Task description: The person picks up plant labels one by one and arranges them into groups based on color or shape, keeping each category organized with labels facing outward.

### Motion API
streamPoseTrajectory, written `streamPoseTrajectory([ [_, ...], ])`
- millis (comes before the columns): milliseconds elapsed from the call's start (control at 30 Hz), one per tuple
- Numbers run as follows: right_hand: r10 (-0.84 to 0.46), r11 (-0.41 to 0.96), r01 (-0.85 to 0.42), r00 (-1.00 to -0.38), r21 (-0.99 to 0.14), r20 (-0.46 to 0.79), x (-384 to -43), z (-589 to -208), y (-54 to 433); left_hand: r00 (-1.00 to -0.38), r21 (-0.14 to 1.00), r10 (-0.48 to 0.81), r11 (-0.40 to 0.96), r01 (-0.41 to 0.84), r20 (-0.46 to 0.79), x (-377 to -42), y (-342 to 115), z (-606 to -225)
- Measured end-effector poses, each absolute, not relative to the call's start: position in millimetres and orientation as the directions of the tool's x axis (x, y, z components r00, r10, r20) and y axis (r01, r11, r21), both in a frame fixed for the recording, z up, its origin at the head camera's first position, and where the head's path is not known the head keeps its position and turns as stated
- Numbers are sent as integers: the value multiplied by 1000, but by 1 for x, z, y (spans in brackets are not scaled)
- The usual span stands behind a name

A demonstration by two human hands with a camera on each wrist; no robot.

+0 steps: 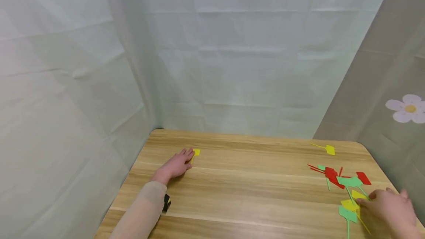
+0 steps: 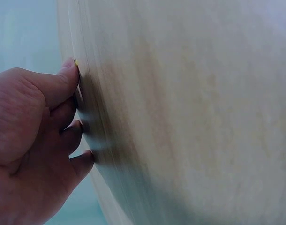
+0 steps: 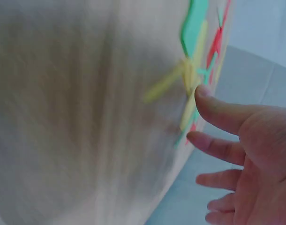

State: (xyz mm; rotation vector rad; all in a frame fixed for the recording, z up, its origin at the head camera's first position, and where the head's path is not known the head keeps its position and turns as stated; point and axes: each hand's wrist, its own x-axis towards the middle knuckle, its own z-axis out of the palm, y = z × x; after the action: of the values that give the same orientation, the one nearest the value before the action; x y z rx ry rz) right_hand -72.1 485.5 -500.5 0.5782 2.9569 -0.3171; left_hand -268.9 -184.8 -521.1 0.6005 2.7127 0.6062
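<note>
My left hand (image 1: 177, 164) rests on the far left of the table, fingers extended beside a yellow plant label (image 1: 197, 152) with a square head and thin stem. In the left wrist view its fingertips touch the tabletop, and only a speck of yellow shows at the thumb tip. At the right, my right hand (image 1: 391, 209) reaches over the near end of a loose pile of labels, thumb and fingers apart. Closest to it are a yellow label (image 1: 350, 205) and a green label (image 1: 347, 214). The right wrist view shows the thumb (image 3: 206, 96) near blurred yellow pieces.
Red labels (image 1: 332, 175) and more green ones (image 1: 349, 182) overlap farther back in the pile. One yellow label (image 1: 330, 150) lies apart near the far edge. Pale cloth (image 1: 239, 76) hangs behind the wooden table (image 1: 252, 180) and at its sides.
</note>
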Motion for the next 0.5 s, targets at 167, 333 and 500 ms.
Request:
streamPoseTrajectory([
  [167, 433, 881, 449, -893, -153, -125, -73, -506, 473, -867, 461, 462, 821, 336, -190, -269, -186, -523],
  [333, 437, 879, 457, -887, -138, -149, -72, -505, 470, -869, 454, 456, 826, 334, -190, -270, -186, -525],
  [500, 431, 888, 449, -888, -95, -162, -71, -506, 466, -871, 445, 455, 830, 337, -188, -271, -185, -527],
])
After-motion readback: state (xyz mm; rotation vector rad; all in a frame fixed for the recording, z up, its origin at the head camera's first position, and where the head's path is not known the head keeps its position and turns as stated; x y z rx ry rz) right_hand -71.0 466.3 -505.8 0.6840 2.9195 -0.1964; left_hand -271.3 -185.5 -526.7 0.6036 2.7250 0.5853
